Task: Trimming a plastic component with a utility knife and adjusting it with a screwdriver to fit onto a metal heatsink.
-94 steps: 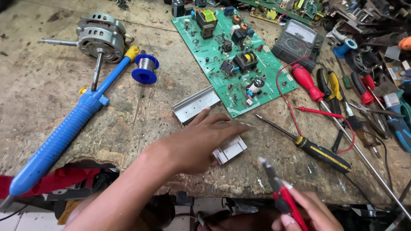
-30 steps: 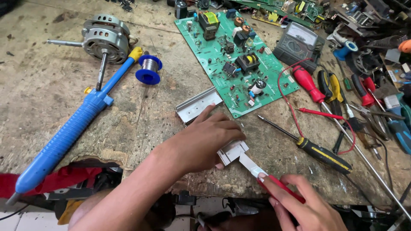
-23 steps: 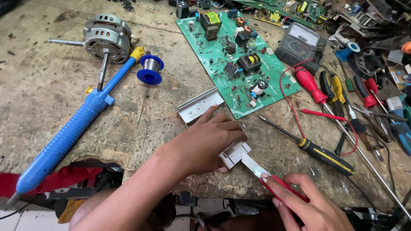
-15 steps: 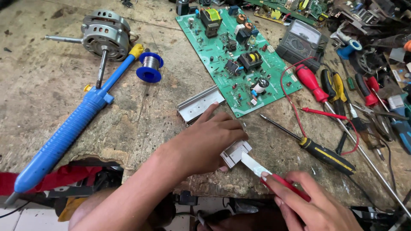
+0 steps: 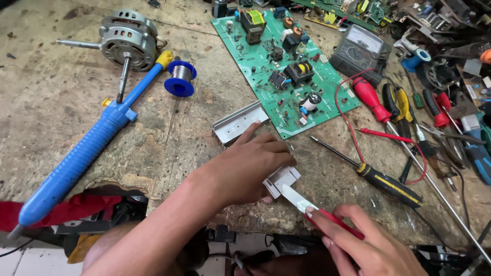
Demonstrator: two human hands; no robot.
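My left hand point(image 5: 245, 166) presses a small pale metal part point(image 5: 282, 180) flat against the worn wooden bench point(image 5: 61, 102), fingers covering most of it. My right hand point(image 5: 365, 245) grips a red-handled knife point(image 5: 314, 212) near the front edge. Its bright blade touches the part's right end. A ribbed aluminium heatsink bar point(image 5: 239, 121) lies just beyond my left fingers. The large green circuit board point(image 5: 284, 66) sits farther back.
A blue desoldering pump point(image 5: 87, 153), a solder spool point(image 5: 180, 77) and a small motor point(image 5: 129, 41) lie at the left. A black-and-yellow screwdriver point(image 5: 373, 174), red screwdrivers, a red probe wire, an analogue meter point(image 5: 360, 48) and several tools crowd the right.
My right hand brought the knife in from the lower right until its blade met the metal part under my left hand. Over the last second, both hands hold nearly still.
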